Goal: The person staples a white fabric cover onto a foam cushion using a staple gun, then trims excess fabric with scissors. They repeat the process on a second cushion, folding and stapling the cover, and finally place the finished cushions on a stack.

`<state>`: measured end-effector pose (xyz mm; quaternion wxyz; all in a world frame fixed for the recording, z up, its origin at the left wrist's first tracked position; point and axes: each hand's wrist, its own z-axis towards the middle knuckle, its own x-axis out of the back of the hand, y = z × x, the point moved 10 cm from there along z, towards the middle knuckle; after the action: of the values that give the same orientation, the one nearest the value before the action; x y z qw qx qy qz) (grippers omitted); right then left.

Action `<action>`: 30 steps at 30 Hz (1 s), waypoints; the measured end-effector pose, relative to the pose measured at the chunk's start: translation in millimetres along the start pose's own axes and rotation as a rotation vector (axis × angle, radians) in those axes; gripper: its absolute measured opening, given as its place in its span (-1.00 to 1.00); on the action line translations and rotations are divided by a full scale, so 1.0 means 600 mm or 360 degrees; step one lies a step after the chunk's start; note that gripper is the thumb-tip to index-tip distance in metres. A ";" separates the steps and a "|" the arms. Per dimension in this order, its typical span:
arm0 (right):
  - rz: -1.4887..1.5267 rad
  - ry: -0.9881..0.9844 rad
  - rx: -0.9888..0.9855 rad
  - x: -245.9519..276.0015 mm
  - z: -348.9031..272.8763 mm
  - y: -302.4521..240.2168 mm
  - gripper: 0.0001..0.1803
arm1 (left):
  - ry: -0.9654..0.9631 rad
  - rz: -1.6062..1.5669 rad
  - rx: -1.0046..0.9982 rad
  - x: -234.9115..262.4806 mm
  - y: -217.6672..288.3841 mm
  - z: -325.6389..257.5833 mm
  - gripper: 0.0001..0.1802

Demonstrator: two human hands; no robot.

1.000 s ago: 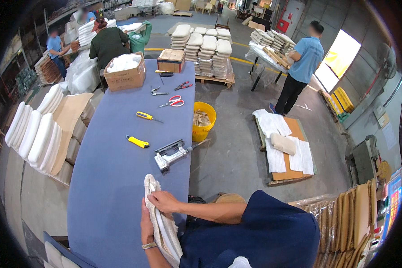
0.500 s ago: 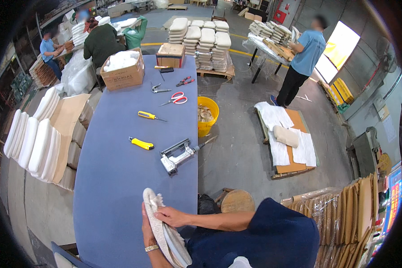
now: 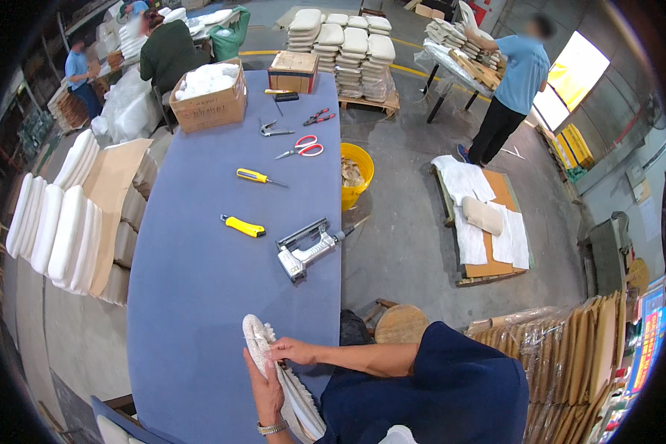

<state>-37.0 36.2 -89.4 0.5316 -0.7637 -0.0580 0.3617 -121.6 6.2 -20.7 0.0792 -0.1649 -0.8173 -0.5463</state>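
A cream, padded seat cushion with a frayed, fluffy edge stands tilted on its side at the near end of the blue table. My left hand, with a metal-banded watch at its wrist, supports the cushion from the left, fingers wrapped about its side. The fingers of my right hand are closed on the frayed edge near the cushion's far end. Beyond the hands lies a silver staple gun with a hose fitting. A yellow utility knife rests to its left.
On the blue table lie a yellow screwdriver, red-handled scissors, pliers and two boxes. A yellow bucket and wooden stool stand right of it. Stacked white cushions are at left; co-workers stand farther off.
My left hand has shifted around the cushion, its thumb now nearer my right hand. My right fingers have changed their hold on the edge. The view has shifted slightly; the right-hand co-worker reaches toward a stack.
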 end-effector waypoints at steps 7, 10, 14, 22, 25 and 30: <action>-0.0357 -0.0263 -0.0263 0.045 -0.001 0.018 -0.60 | 0.0162 0.0395 -0.0063 -0.005 0.007 -0.004 -0.18; -0.0409 -0.0690 -0.0448 0.047 -0.026 -0.060 -0.67 | 0.0315 0.0599 -0.0191 -0.011 0.010 -0.019 -0.17; -0.2001 0.0772 0.0026 0.307 -0.025 -0.206 -0.50 | 0.0301 0.0592 -0.0003 -0.014 0.005 -0.014 -0.16; -0.2773 0.0508 -0.0247 0.437 0.038 -0.173 -0.16 | 0.0280 0.0669 0.0198 -0.027 -0.004 -0.006 -0.12; -0.2322 0.0490 -0.0314 0.385 0.027 -0.219 -0.26 | 0.0280 0.0745 0.0229 -0.028 0.003 -0.007 -0.13; -0.1304 0.0629 -0.0181 0.247 -0.111 -0.239 -0.40 | 0.0304 0.0812 0.0243 -0.037 -0.002 -0.011 -0.14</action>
<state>154.7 116.6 -28.1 0.5888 -0.7602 -0.2725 -0.0349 -101.6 -4.3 -26.4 0.3030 -0.3065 -0.7771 -0.4586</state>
